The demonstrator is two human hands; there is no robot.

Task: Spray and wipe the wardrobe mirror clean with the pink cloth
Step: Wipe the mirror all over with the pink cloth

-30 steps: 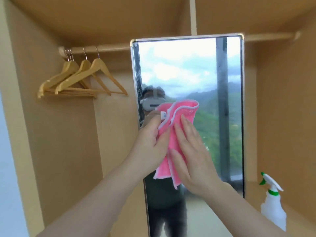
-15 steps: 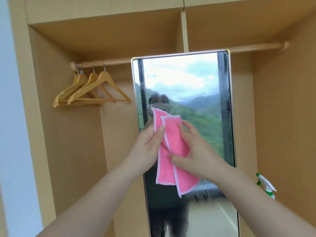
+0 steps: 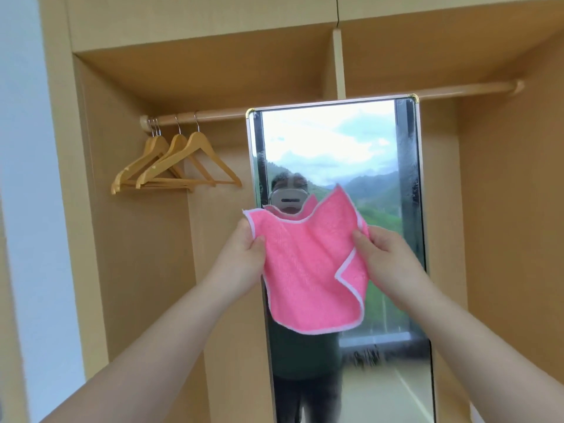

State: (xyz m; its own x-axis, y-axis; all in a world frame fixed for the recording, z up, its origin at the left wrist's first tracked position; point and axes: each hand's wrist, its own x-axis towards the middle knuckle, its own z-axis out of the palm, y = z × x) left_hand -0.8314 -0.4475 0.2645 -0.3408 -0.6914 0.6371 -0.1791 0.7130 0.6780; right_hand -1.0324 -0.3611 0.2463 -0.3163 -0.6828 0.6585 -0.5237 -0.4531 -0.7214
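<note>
The pink cloth (image 3: 308,267) with a white hem hangs spread open in front of the tall wardrobe mirror (image 3: 332,141). My left hand (image 3: 244,254) pinches its upper left edge. My right hand (image 3: 384,257) pinches its right edge. The cloth is held off the glass, in the air before the mirror's middle. The mirror reflects a person, sky and green hills. The spray bottle is out of view.
Several wooden hangers (image 3: 177,166) hang on the rod (image 3: 213,116) at the left of the mirror. Wardrobe side walls (image 3: 512,209) stand at both sides, with a shelf above and a divider (image 3: 338,62).
The folded cloth has been pulled open into a flat square between both hands. The camera has drawn back from the mirror, and the spray bottle at lower right has left the view.
</note>
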